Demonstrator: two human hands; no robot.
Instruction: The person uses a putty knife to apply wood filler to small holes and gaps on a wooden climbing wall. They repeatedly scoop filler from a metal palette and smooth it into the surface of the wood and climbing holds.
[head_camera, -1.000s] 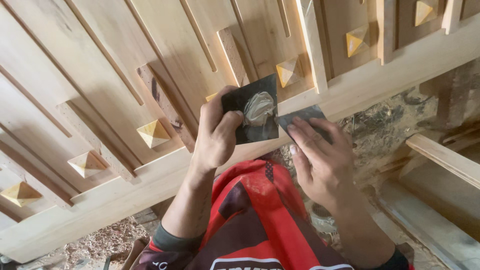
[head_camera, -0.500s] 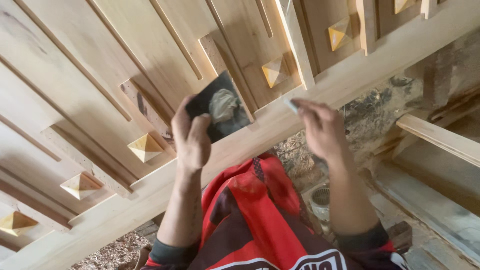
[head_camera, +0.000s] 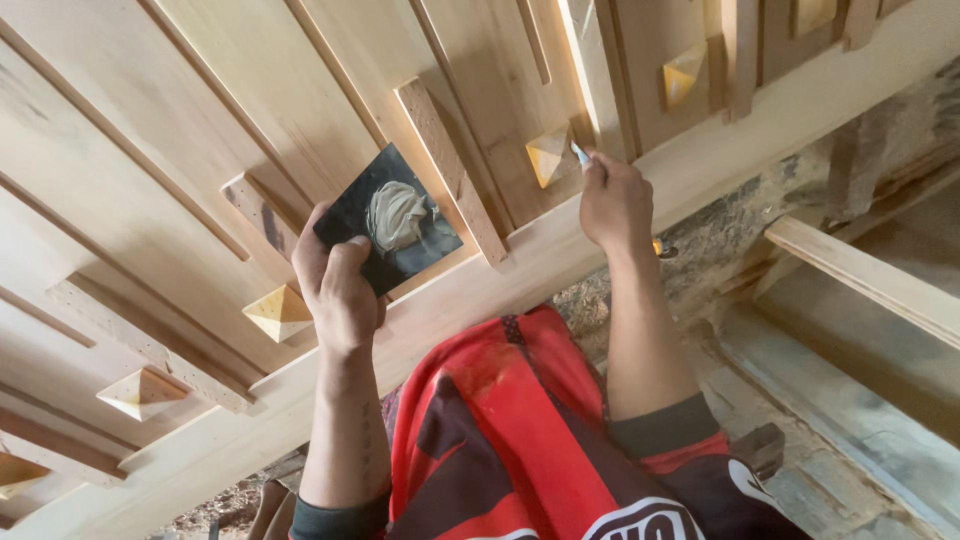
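The square board is black with a pale grey-beige dab of filler on it. The panelled door is light, raw wood with yellowish pyramid studs; the shorts are red with black patches.

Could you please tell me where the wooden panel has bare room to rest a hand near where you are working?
The wide bottom rail below the right hand is bare. Flat boards above the black palette in the left hand are open. Around the pyramid block, slats crowd in.

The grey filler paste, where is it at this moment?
In the head view, the grey filler paste lies on a small black board held in the left hand, left of centre, over the wooden panel.
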